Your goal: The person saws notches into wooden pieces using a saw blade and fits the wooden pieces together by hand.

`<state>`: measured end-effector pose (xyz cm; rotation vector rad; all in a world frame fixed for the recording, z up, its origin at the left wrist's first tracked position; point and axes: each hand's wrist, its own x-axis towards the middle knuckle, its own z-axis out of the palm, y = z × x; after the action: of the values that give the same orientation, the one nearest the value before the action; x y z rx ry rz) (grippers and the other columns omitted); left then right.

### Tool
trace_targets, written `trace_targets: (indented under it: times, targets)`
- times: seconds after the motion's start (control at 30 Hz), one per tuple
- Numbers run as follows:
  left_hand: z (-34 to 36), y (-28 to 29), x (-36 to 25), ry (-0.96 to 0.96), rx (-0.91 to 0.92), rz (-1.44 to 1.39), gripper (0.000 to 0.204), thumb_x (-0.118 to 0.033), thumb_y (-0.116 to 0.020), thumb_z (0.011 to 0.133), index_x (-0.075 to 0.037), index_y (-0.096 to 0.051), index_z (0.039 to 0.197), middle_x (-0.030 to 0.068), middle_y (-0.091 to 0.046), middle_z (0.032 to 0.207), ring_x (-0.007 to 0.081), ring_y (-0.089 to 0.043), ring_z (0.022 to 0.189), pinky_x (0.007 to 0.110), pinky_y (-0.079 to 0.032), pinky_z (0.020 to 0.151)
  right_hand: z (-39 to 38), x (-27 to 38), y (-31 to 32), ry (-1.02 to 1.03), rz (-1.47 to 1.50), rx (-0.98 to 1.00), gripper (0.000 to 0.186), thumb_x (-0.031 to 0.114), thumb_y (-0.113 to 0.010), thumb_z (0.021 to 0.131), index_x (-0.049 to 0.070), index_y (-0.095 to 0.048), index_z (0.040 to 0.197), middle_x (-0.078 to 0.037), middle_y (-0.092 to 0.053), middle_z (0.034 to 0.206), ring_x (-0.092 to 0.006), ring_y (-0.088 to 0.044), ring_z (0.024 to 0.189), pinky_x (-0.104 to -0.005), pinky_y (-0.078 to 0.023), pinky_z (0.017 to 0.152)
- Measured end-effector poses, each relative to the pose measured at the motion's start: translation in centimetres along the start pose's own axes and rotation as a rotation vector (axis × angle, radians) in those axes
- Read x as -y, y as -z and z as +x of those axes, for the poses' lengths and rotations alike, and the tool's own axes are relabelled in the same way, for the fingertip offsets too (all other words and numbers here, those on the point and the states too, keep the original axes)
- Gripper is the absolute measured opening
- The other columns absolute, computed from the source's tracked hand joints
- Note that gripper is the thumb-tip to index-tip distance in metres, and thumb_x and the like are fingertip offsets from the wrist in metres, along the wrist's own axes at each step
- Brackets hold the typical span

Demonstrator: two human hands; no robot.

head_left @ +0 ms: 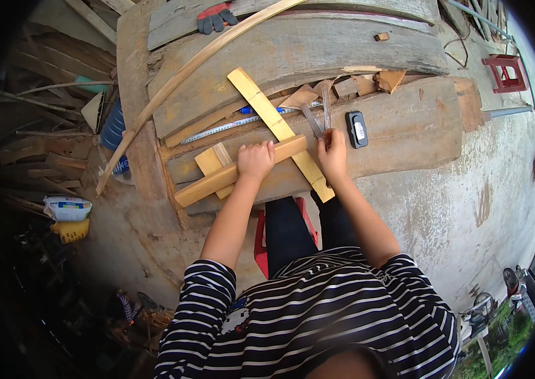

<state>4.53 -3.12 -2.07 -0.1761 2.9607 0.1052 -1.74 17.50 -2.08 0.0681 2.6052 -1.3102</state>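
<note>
My left hand (256, 160) is closed around a smooth brown wooden bar (207, 184). The bar crosses over a long yellowish wooden strip (267, 112) and over a short wood block (216, 162). The fingers of my right hand (332, 153) pinch the lower end of a clear plastic V-shaped ruler (313, 120), just right of the strip. To the right of that hand lies a small black case (356, 129). A white measuring tape (220, 130) and a blue pen-like object (247, 110) rest beyond the bar, partly behind the strip.
Rough planks (406, 120) form the work surface, with wood offcuts (390, 80) along a gap. A long curved batten (185, 71) crosses at the left. A red-and-grey glove (217, 19) lies at the far side. A red stool (505, 74) stands far right; scrap wood (59, 158) fills the left.
</note>
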Motion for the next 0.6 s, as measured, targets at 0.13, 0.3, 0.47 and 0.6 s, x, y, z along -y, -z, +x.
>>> trace_targets:
  times: [0.13, 0.3, 0.47, 0.6]
  targets:
    - [-1.0, -0.5, 0.4, 0.043, -0.102, 0.023, 0.038, -0.032, -0.041, 0.097, -0.011, -0.064, 0.075, 0.0108, -0.068, 0.067, 0.0271, -0.065, 0.063, 0.039, -0.045, 0.071, -4.0, -2.1, 3.3, -0.168, -0.487, 0.276, 0.046, 0.030, -0.072, 0.082, 0.001, -0.049, 0.109, -0.022, -0.061, 0.108, -0.0355, -0.062, 0.099, -0.0425, -0.051, 0.084]
    - [-1.4, -0.6, 0.4, 0.101, -0.094, 0.037, 0.040, -0.031, -0.039, 0.098, -0.009, -0.065, 0.078, 0.0118, -0.068, 0.069, 0.0284, -0.066, 0.064, 0.041, -0.047, 0.070, -4.7, -2.3, 3.5, -0.290, -0.504, 0.463, 0.037, 0.024, -0.065, 0.085, 0.000, -0.047, 0.107, -0.023, -0.063, 0.106, -0.0391, -0.064, 0.095, -0.0470, -0.053, 0.082]
    - [-0.7, -0.3, -0.3, 0.144, 0.009, 0.024, 0.041, -0.030, -0.037, 0.097, -0.009, -0.066, 0.076, 0.0131, -0.068, 0.069, 0.0308, -0.067, 0.065, 0.043, -0.052, 0.066, -4.5, -1.8, 3.6, -0.112, -0.347, 0.267, 0.028, 0.009, -0.053, 0.084, -0.005, -0.045, 0.108, -0.031, -0.059, 0.100, -0.0457, -0.060, 0.095, -0.0519, -0.050, 0.083]
    - [-0.7, -0.2, -0.6, 0.148, -0.019, 0.025, 0.040, -0.029, -0.039, 0.096, -0.009, -0.066, 0.074, 0.0133, -0.068, 0.070, 0.0309, -0.067, 0.064, 0.043, -0.052, 0.065, -5.8, -1.0, 2.8, 0.134, -0.086, 0.151, 0.027, 0.000, -0.047, 0.084, -0.007, -0.041, 0.109, -0.037, -0.054, 0.100, -0.0528, -0.055, 0.095, -0.0549, -0.046, 0.083]
